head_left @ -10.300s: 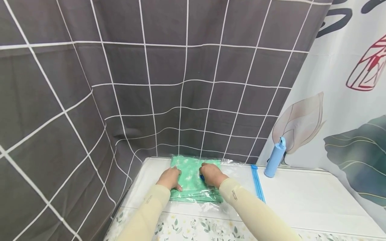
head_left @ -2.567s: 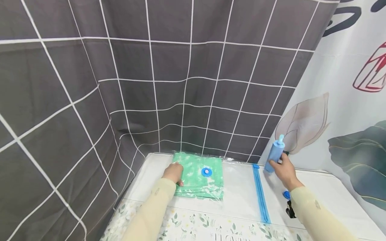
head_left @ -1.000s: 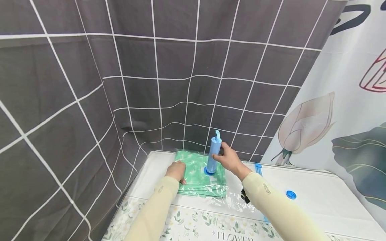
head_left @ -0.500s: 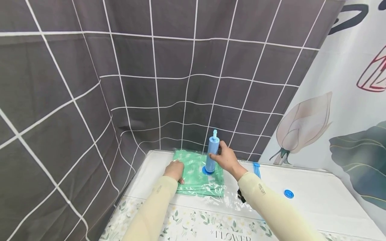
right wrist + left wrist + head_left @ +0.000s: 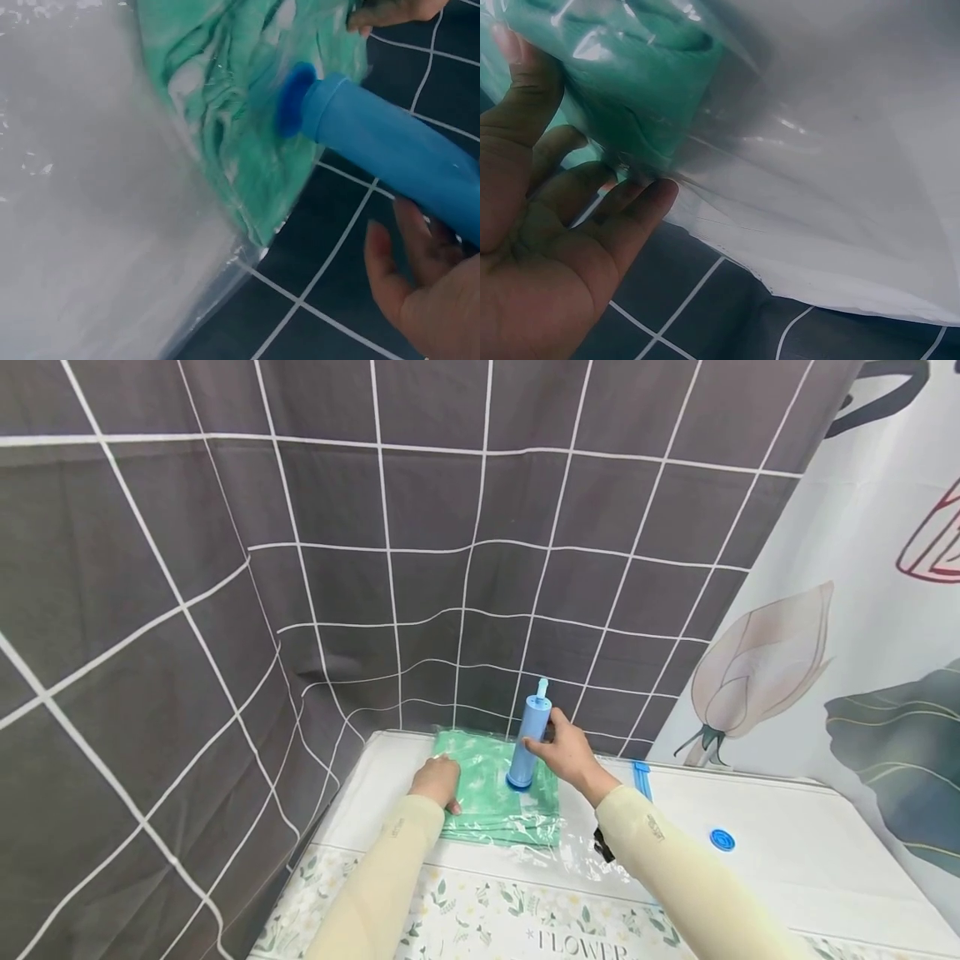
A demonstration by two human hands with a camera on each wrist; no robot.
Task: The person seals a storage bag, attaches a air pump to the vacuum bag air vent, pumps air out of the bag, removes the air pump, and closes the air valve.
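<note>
A light-blue hand pump point(image 5: 528, 742) stands slightly tilted on the round blue valve point(image 5: 517, 783) of a clear vacuum storage bag point(image 5: 592, 852). Folded green-and-white cloth point(image 5: 483, 802) lies inside the bag. My right hand point(image 5: 572, 752) grips the pump's barrel, thumb on the near side; the pump's handle point(image 5: 542, 687) points up. In the right wrist view the pump's lower end point(image 5: 322, 109) meets the valve. My left hand point(image 5: 437, 782) rests at the left edge of the bag, fingers loosely bent and touching the plastic point(image 5: 727, 165), thumb spread apart.
A round blue valve cap point(image 5: 722, 839) lies on the white tabletop point(image 5: 810, 827) to the right. The bag's blue zip strip point(image 5: 642, 781) is partly hidden by my right forearm. A dark grid-patterned curtain point(image 5: 420, 568) hangs behind and left.
My right hand, first at the valve, took the pump from the right side of the table and brought it onto the opened valve. The cap now lies at right. My left hand stayed on the bag.
</note>
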